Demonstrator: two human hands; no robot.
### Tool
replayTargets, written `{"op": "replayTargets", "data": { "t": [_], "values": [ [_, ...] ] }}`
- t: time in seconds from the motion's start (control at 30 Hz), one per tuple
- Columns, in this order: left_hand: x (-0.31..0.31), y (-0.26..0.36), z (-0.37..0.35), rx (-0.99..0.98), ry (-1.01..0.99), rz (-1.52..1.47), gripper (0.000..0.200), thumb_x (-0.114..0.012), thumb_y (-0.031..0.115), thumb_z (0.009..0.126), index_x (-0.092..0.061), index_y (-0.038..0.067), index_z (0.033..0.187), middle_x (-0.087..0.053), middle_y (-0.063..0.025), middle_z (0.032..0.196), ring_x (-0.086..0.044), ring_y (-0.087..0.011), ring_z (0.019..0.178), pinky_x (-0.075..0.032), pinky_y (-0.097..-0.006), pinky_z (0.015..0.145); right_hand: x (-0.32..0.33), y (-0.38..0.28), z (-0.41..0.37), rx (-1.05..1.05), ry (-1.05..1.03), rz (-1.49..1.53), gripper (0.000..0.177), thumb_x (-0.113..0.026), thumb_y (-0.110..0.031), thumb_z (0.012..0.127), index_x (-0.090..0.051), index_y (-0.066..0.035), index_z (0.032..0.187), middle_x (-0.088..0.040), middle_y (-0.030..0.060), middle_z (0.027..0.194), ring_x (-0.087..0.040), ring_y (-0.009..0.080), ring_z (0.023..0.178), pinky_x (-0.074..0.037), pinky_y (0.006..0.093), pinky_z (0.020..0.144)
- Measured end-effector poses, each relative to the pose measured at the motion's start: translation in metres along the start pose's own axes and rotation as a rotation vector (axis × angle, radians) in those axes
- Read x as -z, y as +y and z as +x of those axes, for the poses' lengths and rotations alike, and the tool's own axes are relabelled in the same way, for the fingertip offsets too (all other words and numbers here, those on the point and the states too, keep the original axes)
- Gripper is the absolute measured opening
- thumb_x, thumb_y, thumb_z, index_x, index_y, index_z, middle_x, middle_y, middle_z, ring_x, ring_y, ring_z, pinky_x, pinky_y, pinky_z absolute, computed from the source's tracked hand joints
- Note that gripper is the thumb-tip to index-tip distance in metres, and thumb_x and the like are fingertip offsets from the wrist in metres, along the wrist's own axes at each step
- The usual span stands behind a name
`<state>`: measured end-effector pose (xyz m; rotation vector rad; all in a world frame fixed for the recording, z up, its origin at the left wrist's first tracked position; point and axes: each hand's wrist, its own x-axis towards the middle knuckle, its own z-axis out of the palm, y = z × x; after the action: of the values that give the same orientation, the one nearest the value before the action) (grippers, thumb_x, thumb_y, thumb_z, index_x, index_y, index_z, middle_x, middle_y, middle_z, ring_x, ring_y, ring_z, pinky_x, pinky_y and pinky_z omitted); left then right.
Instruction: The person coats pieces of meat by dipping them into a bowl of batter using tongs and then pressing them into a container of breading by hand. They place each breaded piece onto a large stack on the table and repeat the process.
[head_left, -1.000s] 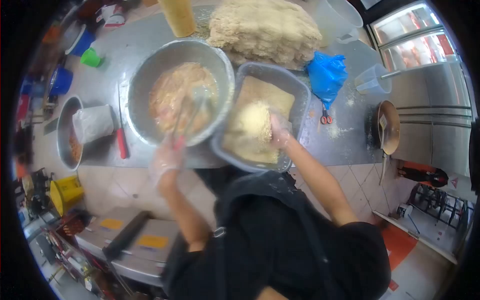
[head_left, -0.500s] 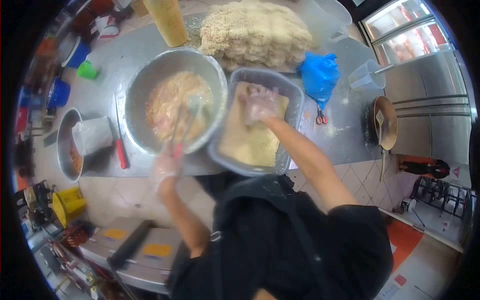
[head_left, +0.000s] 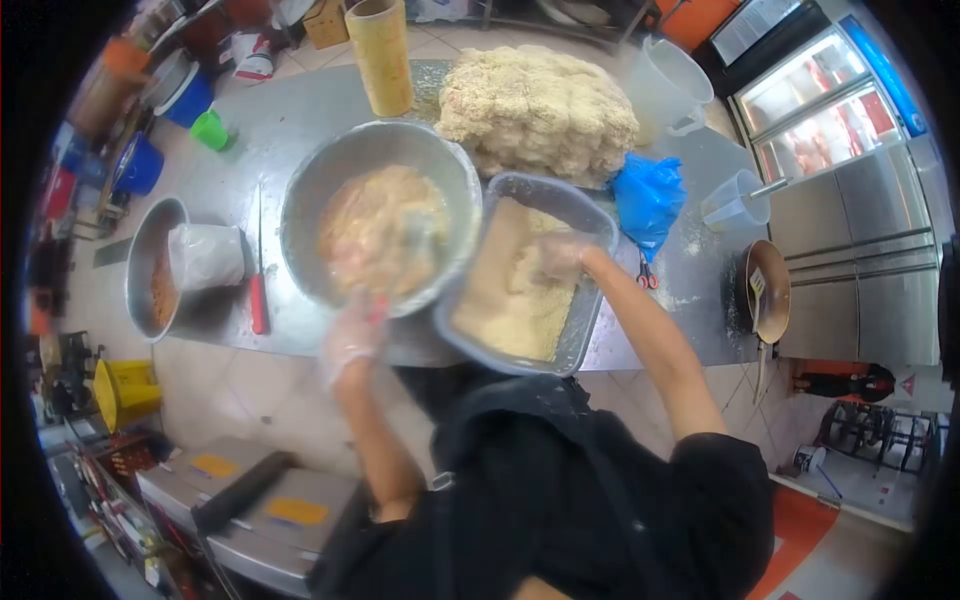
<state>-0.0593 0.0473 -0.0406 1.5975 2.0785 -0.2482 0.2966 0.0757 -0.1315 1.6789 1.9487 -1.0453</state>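
Note:
My left hand [head_left: 357,335], in a clear glove, is closed on the red handle of tongs [head_left: 378,308] at the near rim of a large metal bowl [head_left: 300,220]. The tongs' far end is blurred over pale, wet meat [head_left: 375,215] in the bowl. My gloved right hand [head_left: 562,256] is over a grey tub [head_left: 455,335] of yellowish crumbs [head_left: 515,325], touching or just above them; its fingers are smeared by motion. A big heap of breaded pieces [head_left: 540,105] stands behind the tub.
A red-handled knife [head_left: 259,300] and a smaller metal bowl [head_left: 140,290] with a white bag [head_left: 205,256] lie left. To the right are a blue bag [head_left: 648,205], scissors [head_left: 648,278], a clear jug [head_left: 735,203] and a pan [head_left: 772,300]. A tall yellowed container [head_left: 381,60] stands behind.
The view has shifted, so the table things sit lower and further right. My right hand has moved toward the tub's right side. My left hand still holds the tongs.

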Motion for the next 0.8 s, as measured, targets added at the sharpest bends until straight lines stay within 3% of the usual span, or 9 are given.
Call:
{"op": "replayTargets", "data": {
  "t": [0.07,0.17,0.3,0.37,0.5,0.53,0.7,0.77,0.8],
  "values": [
    [0.002,0.001,-0.003,0.009,0.002,0.003,0.058,-0.058,0.047,0.092,-0.048,0.024,0.144,-0.067,-0.0123,0.122,-0.063,-0.0348,0.114,-0.049,-0.0454,0.096,-0.003,-0.003,-0.006,0.15,0.135,-0.03,0.062,-0.077,-0.043,0.076,-0.062,-0.012,0.127,-0.068,0.0189,0.114,-0.066,0.032,0.105,-0.051,0.042,0.09],
    [0.003,0.001,-0.002,0.001,-0.001,0.01,0.059,-0.058,0.048,0.091,-0.047,0.025,0.145,-0.066,-0.0124,0.124,-0.062,-0.0351,0.115,-0.048,-0.0455,0.097,0.011,-0.012,-0.021,0.013,0.112,-0.03,0.067,-0.08,-0.042,0.075,-0.059,-0.012,0.131,-0.066,0.0183,0.119,-0.064,0.0302,0.11,-0.05,0.0427,0.093],
    [-0.004,-0.003,0.011,-0.002,-0.074,0.017,0.06,-0.058,0.048,0.092,-0.047,0.025,0.145,-0.063,-0.0135,0.129,-0.06,-0.0348,0.118,-0.047,-0.0451,0.099,0.026,0.001,-0.024,0.26,0.354,0.01,0.065,-0.08,-0.04,0.076,-0.06,-0.009,0.128,-0.065,0.0166,0.119,-0.063,0.0295,0.108,-0.049,0.0426,0.096],
    [0.002,0.003,0.003,-0.008,-0.075,0.008,0.06,-0.058,0.048,0.091,-0.046,0.025,0.146,-0.063,-0.0161,0.128,-0.06,-0.0358,0.118,-0.047,-0.0455,0.099,0.062,-0.002,-0.034,0.364,0.451,-0.068,0.062,-0.08,-0.04,0.077,-0.061,-0.007,0.126,-0.065,0.016,0.118,-0.063,0.0298,0.107,-0.049,0.042,0.096],
    [0.008,0.002,0.001,0.012,-0.056,0.003,0.06,-0.058,0.049,0.092,-0.046,0.026,0.145,-0.065,-0.0178,0.123,-0.061,-0.0377,0.114,-0.048,-0.0472,0.095,0.158,-0.02,-0.044,0.367,0.395,0.214,0.054,-0.08,-0.034,0.081,-0.061,-0.004,0.121,-0.064,0.0098,0.112,-0.061,0.0224,0.103,-0.047,0.0356,0.095],
    [0.006,0.0,0.003,0.0,-0.054,0.003,0.056,-0.057,0.049,0.092,-0.049,0.025,0.142,-0.066,-0.0182,0.12,-0.062,-0.0386,0.111,-0.049,-0.0486,0.093,0.172,-0.011,-0.029,0.393,0.496,0.219,0.051,-0.08,-0.03,0.082,-0.061,-0.004,0.121,-0.063,0.0079,0.11,-0.058,0.0185,0.104,-0.047,0.0345,0.094],
    [0.0,-0.011,0.015,-0.066,-0.086,0.017,0.046,-0.051,0.05,0.095,-0.058,0.021,0.129,-0.068,-0.0194,0.11,-0.064,-0.0408,0.104,-0.05,-0.0518,0.086,0.28,-0.046,-0.008,0.407,0.724,0.05,0.05,-0.074,-0.037,0.085,-0.061,-0.006,0.123,-0.063,0.0142,0.118,-0.059,0.0266,0.11,-0.046,0.0366,0.099],
    [0.008,-0.005,0.011,-0.076,-0.091,0.006,0.048,-0.048,0.051,0.096,-0.058,0.019,0.129,-0.068,-0.021,0.107,-0.064,-0.0416,0.103,-0.051,-0.0526,0.084,0.31,-0.049,0.023,0.36,0.999,-0.245,0.048,-0.073,-0.039,0.086,-0.063,-0.005,0.118,-0.065,0.0142,0.122,-0.062,0.0256,0.111,-0.05,0.0379,0.095],
    [0.014,-0.001,0.009,-0.069,-0.109,0.006,0.047,-0.048,0.05,0.096,-0.058,0.018,0.129,-0.068,-0.0211,0.105,-0.065,-0.0415,0.101,-0.051,-0.0528,0.083,0.321,-0.05,0.045,0.327,1.03,-0.216,0.042,-0.067,-0.036,0.091,-0.064,-0.005,0.118,-0.064,0.0144,0.126,-0.061,0.0288,0.114,-0.048,0.0387,0.098]
  ]
}}
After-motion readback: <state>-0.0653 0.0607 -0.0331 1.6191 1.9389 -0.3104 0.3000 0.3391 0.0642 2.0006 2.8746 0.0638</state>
